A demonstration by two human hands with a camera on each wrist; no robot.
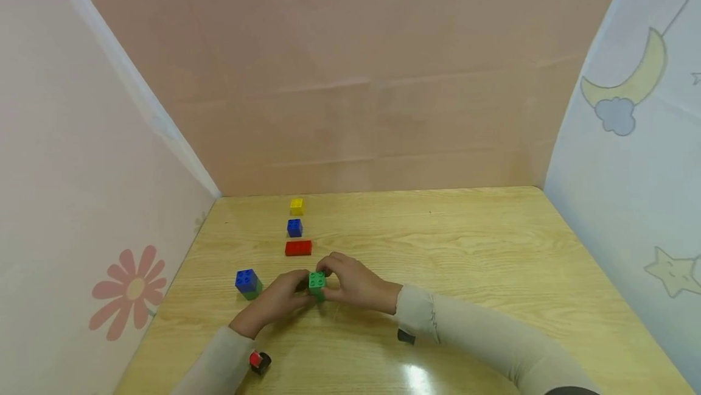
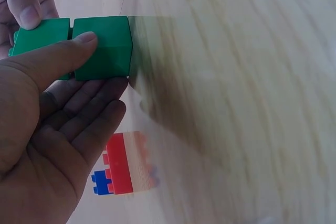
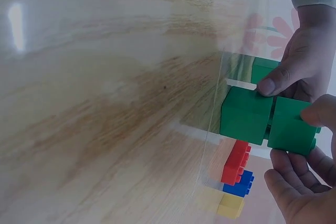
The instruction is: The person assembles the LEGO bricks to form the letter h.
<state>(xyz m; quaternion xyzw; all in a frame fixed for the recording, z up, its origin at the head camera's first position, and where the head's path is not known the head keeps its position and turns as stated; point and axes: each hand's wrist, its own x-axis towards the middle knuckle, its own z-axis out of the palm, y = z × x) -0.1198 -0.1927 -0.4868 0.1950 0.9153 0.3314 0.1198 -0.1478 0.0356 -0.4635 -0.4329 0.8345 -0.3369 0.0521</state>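
Two green bricks stand one on top of the other between my hands, a narrow gap showing between them. My left hand [image 1: 282,296] grips the lower green brick [image 2: 105,51], its thumb lying across the side and its tip near the seam. From the right, my right hand [image 1: 355,282] pinches the upper green brick [image 3: 294,125] between thumb and fingers; the brick's studs face up in the head view. Low against the table sits the lower brick, its base close to the surface.
Left of my left hand stands a blue brick [image 1: 246,279] on a green one [image 1: 253,291]. Beyond the hands, a red brick [image 1: 298,248], a blue brick [image 1: 294,228] and a yellow brick [image 1: 296,206] form a line. Patterned walls flank the wooden table [image 1: 465,249].
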